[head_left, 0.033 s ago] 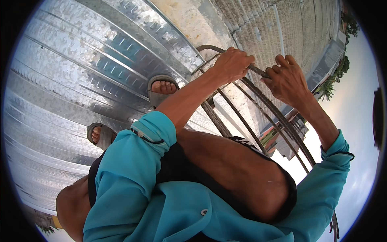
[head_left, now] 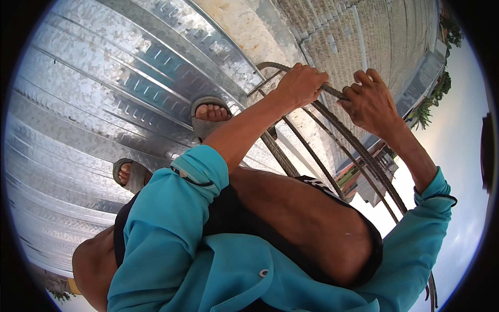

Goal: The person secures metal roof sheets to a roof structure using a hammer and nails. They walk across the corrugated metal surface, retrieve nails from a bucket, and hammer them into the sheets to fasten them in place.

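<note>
Clamping the fingers of your left hand (head_left: pixel 300 85) and right hand (head_left: pixel 371 106) on the bar (head_left: pixel 334 91), right of the deck (head_left: pixel 109 78), you could let it slip if either grip loosens.

Rod (head_left: pixel 333 92): rough, matt metal. Decking (head_left: pixel 104 67): glossy, mottled sheet metal. Shirt (head_left: pixel 161 223): matt, smooth cloth.

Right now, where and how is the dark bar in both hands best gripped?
Probably the short exposed stretch of dark bar between left hand and right hand, from the far side: it looks straight there, but curves past the left hand, and rods crowd its near side.
</note>
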`<state>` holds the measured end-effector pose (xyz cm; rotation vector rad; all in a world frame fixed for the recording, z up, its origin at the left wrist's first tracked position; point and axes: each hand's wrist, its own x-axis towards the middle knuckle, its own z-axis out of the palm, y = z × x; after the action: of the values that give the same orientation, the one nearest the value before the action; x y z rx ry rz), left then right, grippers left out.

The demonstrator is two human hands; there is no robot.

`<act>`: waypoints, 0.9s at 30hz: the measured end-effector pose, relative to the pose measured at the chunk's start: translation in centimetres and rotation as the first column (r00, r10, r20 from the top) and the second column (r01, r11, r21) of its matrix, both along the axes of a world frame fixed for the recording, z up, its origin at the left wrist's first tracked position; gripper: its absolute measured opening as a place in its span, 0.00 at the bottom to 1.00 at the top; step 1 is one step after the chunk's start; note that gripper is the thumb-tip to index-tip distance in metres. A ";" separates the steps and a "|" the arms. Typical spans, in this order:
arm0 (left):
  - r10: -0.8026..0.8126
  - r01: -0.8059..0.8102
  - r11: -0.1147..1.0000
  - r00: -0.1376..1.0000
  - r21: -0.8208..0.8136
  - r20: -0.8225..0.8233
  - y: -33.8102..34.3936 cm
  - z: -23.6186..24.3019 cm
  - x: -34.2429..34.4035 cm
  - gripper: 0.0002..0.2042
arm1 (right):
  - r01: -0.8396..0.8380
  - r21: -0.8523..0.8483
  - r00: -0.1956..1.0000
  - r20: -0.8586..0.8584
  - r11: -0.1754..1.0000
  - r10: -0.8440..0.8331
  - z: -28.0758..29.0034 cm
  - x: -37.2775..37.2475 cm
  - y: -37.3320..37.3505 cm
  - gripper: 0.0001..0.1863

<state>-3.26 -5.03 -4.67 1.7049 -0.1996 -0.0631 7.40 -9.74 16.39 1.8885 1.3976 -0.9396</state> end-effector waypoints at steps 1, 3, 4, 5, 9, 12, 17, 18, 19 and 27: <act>0.033 -0.033 0.999 0.999 -0.027 -0.016 -0.4 0.1 -0.4 0.07 | -0.006 0.094 0.999 -0.034 0.996 0.009 -0.2 0.1 -0.5 0.17; 0.049 -0.049 0.999 0.999 -0.023 -0.019 -0.8 0.1 -0.7 0.07 | 0.024 0.086 0.996 -0.087 0.996 -0.016 -0.3 0.2 -0.7 0.15; 0.055 -0.056 0.998 0.998 -0.021 -0.020 -1.0 0.1 -0.8 0.07 | 0.039 0.081 0.993 -0.113 0.996 -0.030 -0.3 0.2 -0.7 0.14; 0.038 -0.039 0.999 0.999 -0.024 -0.028 -0.7 0.1 -0.6 0.07 | 0.058 0.066 0.993 -0.111 0.996 -0.051 -0.4 0.1 -0.9 0.14; 0.056 -0.056 0.998 0.995 -0.004 0.081 -0.5 -0.4 0.4 0.07 | 0.119 0.011 0.988 -0.096 0.993 -0.117 -0.3 0.0 -0.9 0.13; 0.044 -0.045 0.999 0.999 0.029 0.022 -0.7 -0.3 0.1 0.08 | 0.134 0.039 0.984 -0.126 0.990 -0.128 -0.6 0.2 -1.5 0.12; 0.032 -0.033 0.998 0.999 0.050 0.024 -0.7 -0.8 -0.1 0.07 | 0.128 0.057 0.986 -0.119 0.990 -0.120 -1.0 -0.1 -1.8 0.12; 0.019 -0.021 0.998 0.999 0.066 0.026 -0.6 -0.8 0.0 0.07 | 0.127 0.060 0.986 -0.114 0.990 -0.120 -1.0 -0.1 -1.9 0.12; 0.024 -0.026 0.998 0.999 0.059 0.031 -0.5 -0.7 0.0 0.07 | 0.127 0.064 0.987 -0.109 0.990 -0.120 -1.0 -0.2 -2.0 0.12; 0.045 -0.047 0.997 0.998 0.065 0.031 -0.9 -0.8 0.2 0.05 | 0.158 0.061 0.976 -0.158 0.986 -0.147 -1.4 0.6 -1.9 0.10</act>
<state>-3.09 -5.88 -5.44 1.7762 -0.1821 -0.0103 7.98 -11.67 15.03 2.0386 1.4063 -1.1435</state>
